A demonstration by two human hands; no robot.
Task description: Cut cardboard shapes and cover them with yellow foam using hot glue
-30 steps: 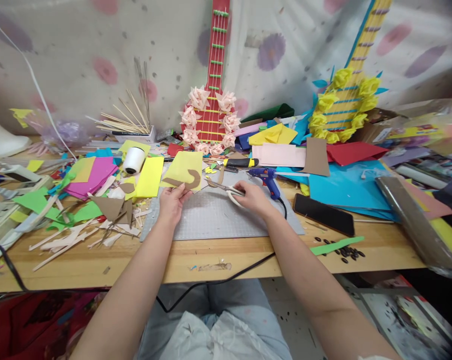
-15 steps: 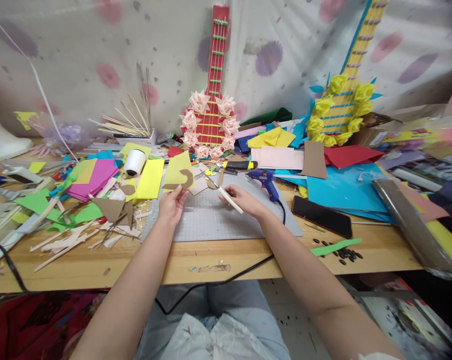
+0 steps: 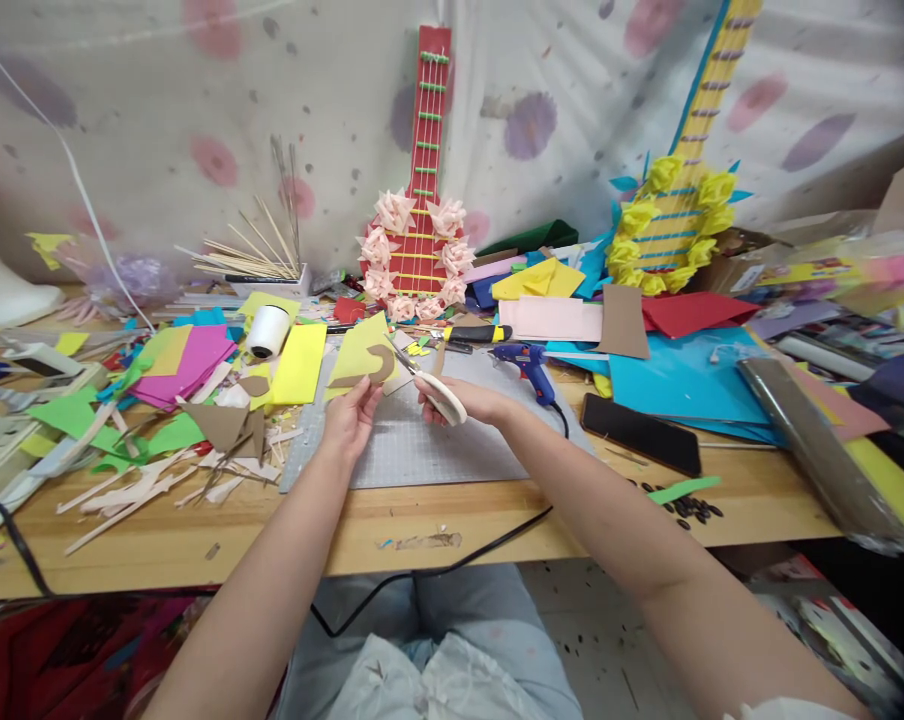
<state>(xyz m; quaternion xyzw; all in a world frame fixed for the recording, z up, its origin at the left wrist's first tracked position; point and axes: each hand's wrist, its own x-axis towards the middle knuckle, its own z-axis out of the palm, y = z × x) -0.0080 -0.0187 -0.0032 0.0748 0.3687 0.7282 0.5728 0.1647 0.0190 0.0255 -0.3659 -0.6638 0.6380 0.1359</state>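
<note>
Head view shows two bare hands working above a light grey gridded cutting mat (image 3: 467, 450) on a pale wooden table (image 3: 332, 535). The left hand (image 3: 351, 418) has its grip pinched on the lower edge of a pale yellow sheet (image 3: 358, 343), with a brown hook-shaped flat piece (image 3: 377, 367) lying against the sheet's face. The right hand (image 3: 486, 402) has its grip closed round the metal scissors with white handles (image 3: 446, 400), whose blades point up and left to the right edge of the sheet and the curved end of the hook; whether they bite into either, I cannot tell. Beyond the hands lies a yellow-and-black utility knife (image 3: 474, 333); a blue hot-glue gun (image 3: 531, 368) lies at the mat's right side. Right of the mat, a black smartphone (image 3: 639, 433) rests with a dark screen, near a bright green strip (image 3: 684, 489) and small black oval pieces (image 3: 696, 510). A white label (image 3: 750, 277) on a brown cardboard box is too small to read, and print on the clear packet with yellow and pink colouring (image 3: 834, 265) is blurred. Behind the mat, a red paper guitar with pale pink flowers (image 3: 420, 245) leans against the floral curtain (image 3: 302, 90).
</note>
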